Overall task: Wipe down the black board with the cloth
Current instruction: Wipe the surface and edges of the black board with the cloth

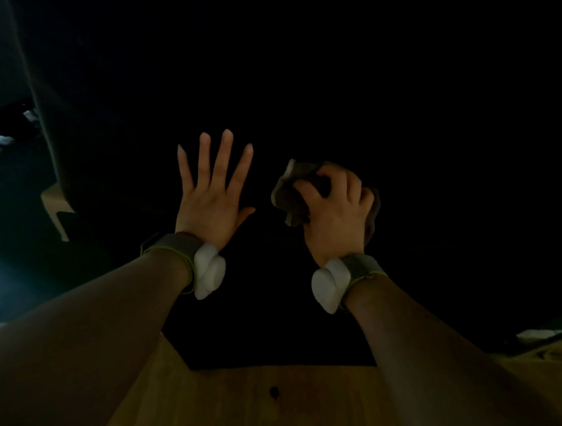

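Observation:
The black board [345, 86] fills most of the dim view, standing in front of me above a wooden surface. My left hand [212, 193] lies flat against the board with its fingers straight and spread. To its right, my right hand [335, 212] grips a crumpled grey-brown cloth [287, 197] and holds it against the board. The cloth bulges out on the left of the fingers, and a bit shows past the hand's right side. Both wrists wear bands with white pads.
A light wooden tabletop [263, 404] runs along the bottom, with a small dark knot in it. At the left stands a pale stool or table leg [57, 207] beside the board's edge. A white object [540, 334] lies at the right edge.

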Demonstrator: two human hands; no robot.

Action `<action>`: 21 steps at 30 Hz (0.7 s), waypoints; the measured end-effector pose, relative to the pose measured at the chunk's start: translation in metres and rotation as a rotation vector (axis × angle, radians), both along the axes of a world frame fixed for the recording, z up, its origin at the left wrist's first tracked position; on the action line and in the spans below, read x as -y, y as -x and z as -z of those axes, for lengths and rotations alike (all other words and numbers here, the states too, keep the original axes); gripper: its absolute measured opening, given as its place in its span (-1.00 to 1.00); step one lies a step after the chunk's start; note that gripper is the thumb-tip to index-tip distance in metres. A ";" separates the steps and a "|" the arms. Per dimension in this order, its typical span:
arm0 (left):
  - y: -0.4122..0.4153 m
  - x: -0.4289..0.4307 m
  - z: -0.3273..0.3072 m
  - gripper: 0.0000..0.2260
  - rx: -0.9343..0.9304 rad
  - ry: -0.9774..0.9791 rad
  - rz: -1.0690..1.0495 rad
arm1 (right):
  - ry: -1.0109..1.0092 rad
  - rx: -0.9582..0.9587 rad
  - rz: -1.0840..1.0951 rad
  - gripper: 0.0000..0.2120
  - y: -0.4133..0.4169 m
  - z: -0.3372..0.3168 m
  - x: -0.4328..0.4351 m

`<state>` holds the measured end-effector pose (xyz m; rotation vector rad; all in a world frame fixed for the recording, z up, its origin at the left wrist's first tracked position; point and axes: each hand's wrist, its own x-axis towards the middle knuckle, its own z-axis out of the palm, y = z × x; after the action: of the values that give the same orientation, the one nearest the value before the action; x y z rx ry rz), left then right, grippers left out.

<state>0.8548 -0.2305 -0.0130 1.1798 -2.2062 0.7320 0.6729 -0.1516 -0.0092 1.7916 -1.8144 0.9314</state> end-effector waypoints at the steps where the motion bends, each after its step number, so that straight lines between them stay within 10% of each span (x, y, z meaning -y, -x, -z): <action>1: 0.000 -0.001 0.000 -0.13 0.000 -0.004 0.002 | -0.024 -0.007 -0.011 -0.63 -0.001 0.010 -0.001; 8: 0.000 0.001 0.000 -0.11 0.024 0.007 0.012 | -0.456 -0.009 -0.117 -0.65 0.007 0.078 -0.014; 21: -0.026 -0.011 0.043 -0.30 0.038 -0.009 0.066 | 0.051 0.030 -0.238 -0.67 0.004 0.011 -0.018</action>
<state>0.8811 -0.2193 -0.0558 1.1007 -2.2703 0.7235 0.6693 -0.1335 -0.0203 2.0022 -1.6033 1.0873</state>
